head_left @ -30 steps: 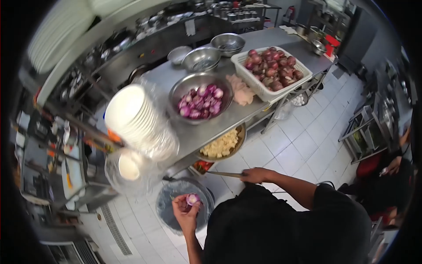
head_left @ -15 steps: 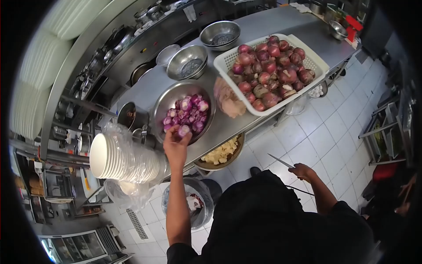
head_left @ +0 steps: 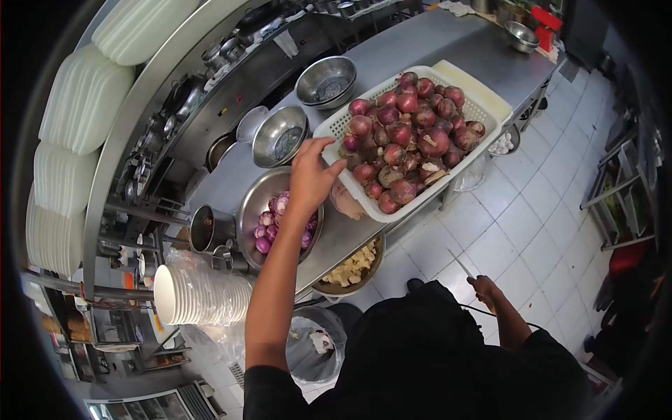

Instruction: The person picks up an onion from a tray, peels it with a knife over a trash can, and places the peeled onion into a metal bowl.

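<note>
My left hand (head_left: 312, 173) reaches over the steel counter with its fingers apart and nothing in them, close to the near left rim of a white plastic basket (head_left: 379, 215). Unpeeled red onions (head_left: 406, 136) are heaped in that basket. Under my left forearm is a steel bowl (head_left: 246, 203) of peeled purple onions (head_left: 264, 231), partly covered by the arm. Off to the right, above the tiled floor, my right hand (head_left: 484, 290) is closed round the handle of a knife (head_left: 460, 264), its blade pointing up and left.
Metal bowls (head_left: 326, 82) stand behind the basket on the counter (head_left: 392, 45). Stacked white cups (head_left: 199, 297) in plastic are at left. Below the counter are a bowl of pale yellow chunks (head_left: 353, 266) and a lined bin (head_left: 315, 346). A red scale (head_left: 546, 28) stands at the far end.
My left hand has let go of a peeled onion at the steel bowl and moved up and right to the basket. My right hand still holds the knife. The view has shifted slightly.
</note>
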Demonstrator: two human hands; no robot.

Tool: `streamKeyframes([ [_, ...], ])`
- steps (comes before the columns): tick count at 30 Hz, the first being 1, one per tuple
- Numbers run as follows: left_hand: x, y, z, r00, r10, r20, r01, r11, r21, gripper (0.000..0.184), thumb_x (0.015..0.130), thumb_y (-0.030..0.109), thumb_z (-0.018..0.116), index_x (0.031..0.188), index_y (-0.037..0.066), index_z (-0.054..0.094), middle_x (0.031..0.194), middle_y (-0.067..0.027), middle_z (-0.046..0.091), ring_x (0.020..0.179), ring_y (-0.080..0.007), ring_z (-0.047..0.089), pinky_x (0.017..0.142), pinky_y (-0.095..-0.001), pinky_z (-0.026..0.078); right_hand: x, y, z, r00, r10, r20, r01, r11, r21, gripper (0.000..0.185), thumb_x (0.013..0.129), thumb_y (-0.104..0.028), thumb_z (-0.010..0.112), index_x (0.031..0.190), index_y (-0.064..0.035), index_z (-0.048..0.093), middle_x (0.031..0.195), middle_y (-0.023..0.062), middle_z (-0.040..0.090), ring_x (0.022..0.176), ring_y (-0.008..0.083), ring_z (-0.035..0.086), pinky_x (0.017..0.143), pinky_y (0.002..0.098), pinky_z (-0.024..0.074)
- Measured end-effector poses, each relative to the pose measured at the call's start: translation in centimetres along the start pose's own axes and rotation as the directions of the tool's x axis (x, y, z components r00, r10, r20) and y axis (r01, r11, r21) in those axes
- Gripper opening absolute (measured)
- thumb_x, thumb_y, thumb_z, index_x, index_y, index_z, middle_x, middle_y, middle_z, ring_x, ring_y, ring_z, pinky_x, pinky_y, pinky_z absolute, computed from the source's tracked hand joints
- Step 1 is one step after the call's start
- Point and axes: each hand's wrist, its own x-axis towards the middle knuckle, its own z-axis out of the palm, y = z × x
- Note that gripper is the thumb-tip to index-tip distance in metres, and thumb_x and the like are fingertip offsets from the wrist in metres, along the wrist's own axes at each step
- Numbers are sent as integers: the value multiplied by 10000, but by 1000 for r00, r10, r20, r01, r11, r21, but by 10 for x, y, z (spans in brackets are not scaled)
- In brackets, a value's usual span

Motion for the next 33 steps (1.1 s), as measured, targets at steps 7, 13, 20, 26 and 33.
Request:
streamKeyframes([
  [7, 49, -16, 51, 991, -30, 129, -11, 952, 305, 553, 654, 153, 774, 1152, 22, 570, 1063, -187, 629, 1009, -349, 596, 872, -398, 472, -4, 18, 16, 998, 2, -66, 7, 989, 149, 613, 921, -386, 512, 1269, 107, 403, 605, 76, 497, 480, 173, 490, 442, 332, 430],
  [13, 60, -32, 70, 969, -200, 144, 152, 945, 290, 566, 664, 118, 725, 1169, 28, 484, 1000, -228, 648, 999, -406, 586, 882, -447, 452, -14, 35, 25, 999, 38, -29, -32, 984, 177, 670, 926, -384, 511, 1330, 122, 339, 623, 90, 521, 486, 179, 511, 451, 331, 452],
  [20, 46, -15, 57, 987, -134, -88, 147, 974, 170, 482, 621, 92, 724, 1070, 8, 569, 1032, -204, 585, 925, -331, 611, 809, -393, 492, -20, 17, 23, 1000, -19, -15, 20, 999, 40, 667, 925, -392, 508, 1331, 114, 351, 645, 113, 556, 504, 201, 555, 475, 336, 472],
  [26, -42, 10, -9, 936, -304, -175, 171, 830, -530, 431, 722, 23, 701, 1126, -21, 556, 1052, -109, 589, 865, -174, 606, 788, -283, 489, -25, -16, 22, 992, -69, 109, 85, 985, -149, 623, 917, -451, 480, 1267, 63, 452, 621, 82, 519, 514, 192, 509, 515, 360, 452],
  [33, -259, 16, -75, 680, -726, -101, 168, 289, -943, 403, 858, -47, 544, 1257, -32, 488, 1108, -117, 586, 1015, -232, 601, 927, -382, 493, -77, -93, 58, 928, -68, 366, 242, 857, -455, 625, 899, -477, 507, 1247, 43, 504, 600, 24, 438, 507, 131, 424, 463, 303, 391],
])
